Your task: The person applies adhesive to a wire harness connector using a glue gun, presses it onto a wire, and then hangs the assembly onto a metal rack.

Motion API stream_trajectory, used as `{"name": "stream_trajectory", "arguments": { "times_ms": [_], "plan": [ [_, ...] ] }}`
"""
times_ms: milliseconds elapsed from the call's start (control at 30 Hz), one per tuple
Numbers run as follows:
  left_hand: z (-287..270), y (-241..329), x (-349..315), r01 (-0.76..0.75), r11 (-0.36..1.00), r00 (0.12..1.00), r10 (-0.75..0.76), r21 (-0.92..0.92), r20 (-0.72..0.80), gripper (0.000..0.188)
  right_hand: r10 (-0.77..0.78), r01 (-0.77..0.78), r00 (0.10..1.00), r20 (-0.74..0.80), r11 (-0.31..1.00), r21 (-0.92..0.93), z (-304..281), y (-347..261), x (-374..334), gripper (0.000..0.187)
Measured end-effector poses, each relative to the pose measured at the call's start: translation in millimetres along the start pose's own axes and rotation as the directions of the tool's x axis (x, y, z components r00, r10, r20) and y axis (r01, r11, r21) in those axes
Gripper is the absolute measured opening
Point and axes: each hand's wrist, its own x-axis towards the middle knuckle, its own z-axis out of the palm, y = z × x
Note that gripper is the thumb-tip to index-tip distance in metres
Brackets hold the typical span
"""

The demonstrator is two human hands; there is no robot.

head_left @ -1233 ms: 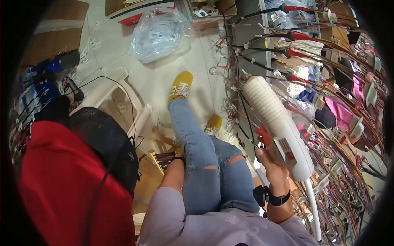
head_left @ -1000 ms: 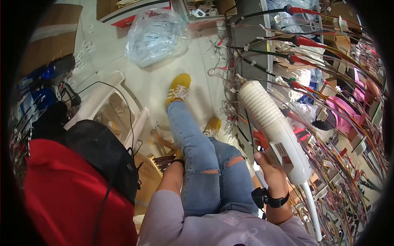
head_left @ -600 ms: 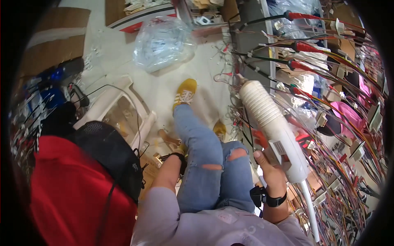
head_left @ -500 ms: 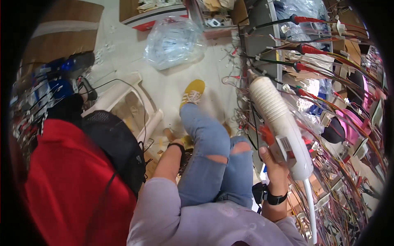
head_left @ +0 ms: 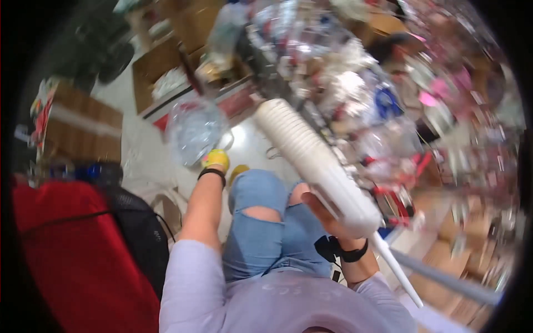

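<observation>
In my right hand is a white heat gun with a ribbed barrel, its fingers wrapped round the handle. The barrel slants up and to the left above my right knee, and a white cord trails from its rear end. My left hand, in what looks like a yellow glove, reaches forward past my left knee. Its fingers look closed, and a thin pale loop shows at their tips; blur hides what they hold. Just beyond that hand lies a clear plastic bag on the floor.
A red cloth and a black backpack-like item are at my left. Cardboard boxes stand farther off. On the right, cluttered wires, bags and parts are smeared by motion, with a grey rail below.
My view has swung to the right and blurred. My left hand has come from beside my leg to forward near the plastic bag. The heat gun now lies more across my front.
</observation>
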Motion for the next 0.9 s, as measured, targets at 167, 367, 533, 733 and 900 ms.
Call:
{"name": "stream_trajectory", "arguments": {
  "times_ms": [167, 367, 533, 733, 900],
  "plan": [
    [-45, 18, -51, -0.512, 0.856, 0.807, 0.45, -0.073, -0.382, 0.017, 0.049, -0.145, 0.981, -0.188, 0.827, -0.543, -46, -25, -113, 0.041],
    [-112, 112, -171, -0.478, 0.195, 0.738, 0.618, -0.857, -0.271, 0.014, 0.223, -0.088, 0.933, -0.281, 0.902, 0.424, -74, 10, -223, 0.036],
    [-121, 201, -314, -0.749, -0.028, 0.326, 0.854, -0.662, -0.405, 0.022, 0.389, -0.019, 0.874, -0.292, 0.627, 0.779, -96, -14, -275, 0.061],
    [-101, 290, -336, -0.621, -0.126, 0.342, 0.844, -0.774, -0.412, 0.034, 0.577, 0.19, 0.642, -0.506, 0.519, 0.833, -98, -22, -281, 0.061],
    [-100, 334, -342, -0.074, -0.126, 0.512, 0.847, -0.989, -0.147, 0.046, 0.554, 0.264, 0.572, -0.605, 0.574, 0.775, -113, -11, -274, 0.058]
  ]
}}
